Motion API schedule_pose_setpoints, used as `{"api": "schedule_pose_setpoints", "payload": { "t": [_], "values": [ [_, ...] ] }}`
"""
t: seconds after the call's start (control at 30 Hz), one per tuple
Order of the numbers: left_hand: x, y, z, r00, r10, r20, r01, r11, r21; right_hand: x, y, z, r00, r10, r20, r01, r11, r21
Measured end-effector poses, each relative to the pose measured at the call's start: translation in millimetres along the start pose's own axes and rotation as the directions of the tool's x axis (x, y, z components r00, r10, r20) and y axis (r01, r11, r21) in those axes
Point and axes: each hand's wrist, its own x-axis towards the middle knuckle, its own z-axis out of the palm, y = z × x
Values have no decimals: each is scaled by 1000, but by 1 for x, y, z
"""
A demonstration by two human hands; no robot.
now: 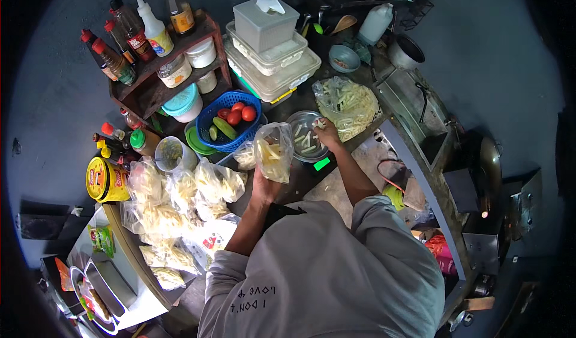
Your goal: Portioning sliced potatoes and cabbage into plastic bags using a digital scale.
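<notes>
My left hand [266,182] holds up a clear plastic bag [273,153] partly filled with pale cut sticks, which look like raw potato fries. Over the right side of a round metal bowl [297,118], my right hand [327,134] grips some of the pale sticks. More sticks lie loose in the bowl. Behind that hand stands a large clear bag [348,106] full of the same sticks. Many small filled bags [162,216] are heaped on the left part of the counter, and one more small bag [245,155] sits just left of the held one.
A blue plastic basket [231,144] holds tomatoes and cucumbers. Left of it are a cloudy plastic tub [175,153], a yellow bucket [108,180] and sauce bottles. Stacked lidded containers [272,79] stand behind. A small bowl [344,59] and a metal sink [416,108] are at the right.
</notes>
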Motion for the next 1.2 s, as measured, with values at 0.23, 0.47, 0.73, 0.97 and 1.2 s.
{"api": "schedule_pose_setpoints", "payload": {
  "t": [0.23, 0.47, 0.73, 0.97, 1.2],
  "values": [
    [-1, -6, 4, 1000, -27, -12, 27, 1000, 14, -24, -48, -26, 997, -16, 76, 4, 988, 153],
    [-3, -10, 1, 999, -51, -7, 51, 998, 21, -32, -45, -25, 987, 79, 143, -133, 899, 417],
    [-3, -13, -6, 996, -94, -4, 94, 995, 44, -59, -110, -38, 967, 0, 254, -162, 773, 614],
    [1, -20, -25, 997, -75, 19, 72, 988, 138, -137, -228, -48, 907, -214, 364, -10, 851, 525],
    [-2, -16, -11, 1000, -24, -20, 25, 1000, 11, -156, -231, -34, 705, -169, 689, 394, 901, -181]
  ]
}}
